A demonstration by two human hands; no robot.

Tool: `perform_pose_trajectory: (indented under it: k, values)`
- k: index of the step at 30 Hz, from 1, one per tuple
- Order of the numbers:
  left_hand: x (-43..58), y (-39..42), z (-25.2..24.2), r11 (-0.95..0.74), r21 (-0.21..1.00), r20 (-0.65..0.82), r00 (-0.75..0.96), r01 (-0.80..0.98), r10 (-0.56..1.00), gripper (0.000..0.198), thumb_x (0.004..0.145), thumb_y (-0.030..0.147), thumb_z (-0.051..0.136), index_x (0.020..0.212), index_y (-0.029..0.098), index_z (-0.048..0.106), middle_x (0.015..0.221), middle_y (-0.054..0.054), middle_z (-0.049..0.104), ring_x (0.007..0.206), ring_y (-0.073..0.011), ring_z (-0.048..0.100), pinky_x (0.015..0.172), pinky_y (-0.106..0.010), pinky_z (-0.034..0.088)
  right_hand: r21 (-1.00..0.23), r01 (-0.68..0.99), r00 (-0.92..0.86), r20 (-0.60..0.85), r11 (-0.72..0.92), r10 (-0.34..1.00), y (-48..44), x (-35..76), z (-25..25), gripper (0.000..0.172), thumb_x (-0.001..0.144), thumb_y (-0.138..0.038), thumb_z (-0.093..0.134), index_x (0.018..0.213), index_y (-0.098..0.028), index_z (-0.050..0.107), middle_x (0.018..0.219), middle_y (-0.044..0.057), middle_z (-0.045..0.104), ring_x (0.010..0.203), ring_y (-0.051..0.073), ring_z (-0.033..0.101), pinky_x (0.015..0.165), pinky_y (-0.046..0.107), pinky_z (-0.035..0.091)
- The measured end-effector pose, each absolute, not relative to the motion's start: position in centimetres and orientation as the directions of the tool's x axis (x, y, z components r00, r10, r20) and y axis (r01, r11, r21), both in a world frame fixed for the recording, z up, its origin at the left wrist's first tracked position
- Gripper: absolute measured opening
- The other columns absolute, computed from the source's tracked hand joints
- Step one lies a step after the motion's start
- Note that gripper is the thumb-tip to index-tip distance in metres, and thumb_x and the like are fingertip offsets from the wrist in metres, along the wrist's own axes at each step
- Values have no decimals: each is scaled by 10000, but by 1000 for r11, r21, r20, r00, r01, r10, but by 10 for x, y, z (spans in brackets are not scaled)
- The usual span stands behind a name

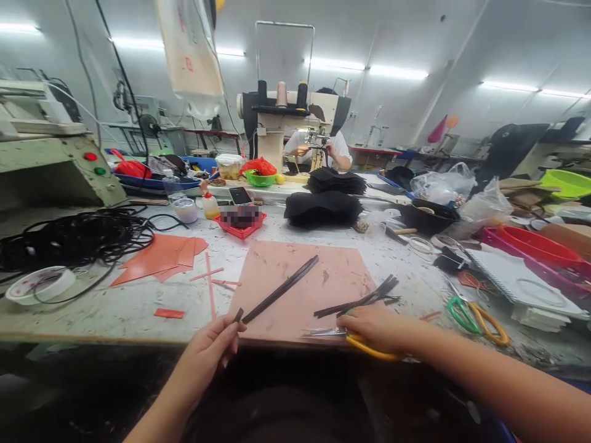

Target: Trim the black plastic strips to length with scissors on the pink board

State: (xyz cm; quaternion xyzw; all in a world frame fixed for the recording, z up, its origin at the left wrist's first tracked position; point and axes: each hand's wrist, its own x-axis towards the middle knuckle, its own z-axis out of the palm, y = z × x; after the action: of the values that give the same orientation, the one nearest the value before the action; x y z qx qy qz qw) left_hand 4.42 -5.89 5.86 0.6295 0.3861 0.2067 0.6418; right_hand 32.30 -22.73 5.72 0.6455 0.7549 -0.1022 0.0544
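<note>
My left hand (pixel 210 351) pinches the near end of a long black strip (pixel 281 289) that slants up and right over a pink cutting mat (pixel 300 295). My right hand (pixel 378 329) is closed on yellow-handled scissors (pixel 364 346), whose blades point left at the mat's front edge. Several more black strips (pixel 362 300) lie on the mat just beyond my right hand.
Orange sheets (pixel 159 258) and a tangle of black cord (pixel 74 237) lie at left, with a tape roll (pixel 39 284). Green and orange scissors (pixel 475 314) rest at right near red trays (pixel 540 243). Black fabric stacks (pixel 323 209) sit behind the mat. A person works at a sewing machine (pixel 295 117) beyond.
</note>
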Motion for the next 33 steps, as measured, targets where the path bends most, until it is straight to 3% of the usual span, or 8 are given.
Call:
perform_pose_trajectory:
  k: [3,6,9,11,14,17,22,33]
  values:
    - [43,-62,57,76,975,-190,615,207,765,389,677,543,581,758,164,608,510,49,458,456,-89,380,443,-206,279,-207,978,-61,-165,26,984,-227,310,65,283,817,-133,440,1057,-197,574,867,83,679,785,237,635,650,312,435]
    - [46,-67,60,22,980,-140,614,195,777,397,694,552,555,773,167,607,514,46,455,455,-94,386,457,-214,296,-479,877,68,40,-40,997,-219,282,83,313,794,-167,464,1093,-216,542,870,66,662,741,204,618,652,303,456]
    - [52,-73,68,-42,988,-58,605,149,794,402,712,557,537,787,169,606,505,51,427,450,-99,376,460,-219,301,-780,619,207,281,97,937,-200,239,101,293,764,-207,523,1055,-232,504,773,10,595,606,136,558,572,252,456]
    - [55,-76,75,-108,988,21,590,112,807,378,740,537,525,778,171,611,519,45,433,464,-105,387,472,-223,319,-913,340,295,330,224,897,-182,208,107,311,744,-189,538,1043,-243,472,733,-22,540,578,109,522,538,225,443]
    - [55,-78,83,-205,977,137,588,51,797,320,800,474,502,804,181,629,596,19,499,571,-134,472,562,-232,390,-928,-13,400,337,373,852,-153,174,103,355,704,-181,574,1027,-255,449,706,-52,502,549,88,478,499,202,412]
    - [52,-77,86,-259,966,209,589,1,781,300,828,438,488,887,193,651,626,11,538,619,-145,493,590,-227,410,-890,-162,478,308,427,823,-135,157,92,411,688,-181,610,1054,-257,440,718,-56,499,584,96,499,511,205,417]
    - [46,-76,83,-283,959,238,577,-13,781,297,823,407,505,964,197,662,718,-17,630,669,-165,536,625,-235,438,-886,-186,497,287,424,819,-131,152,85,445,680,-174,637,1077,-247,451,823,-12,580,641,123,548,554,240,465]
    - [46,-82,85,-245,970,188,614,9,767,269,823,392,516,914,199,679,812,-29,679,747,-182,582,699,-241,468,-908,-136,551,263,396,792,-136,151,89,389,668,-171,615,1032,-235,493,711,-43,552,623,122,550,587,247,477]
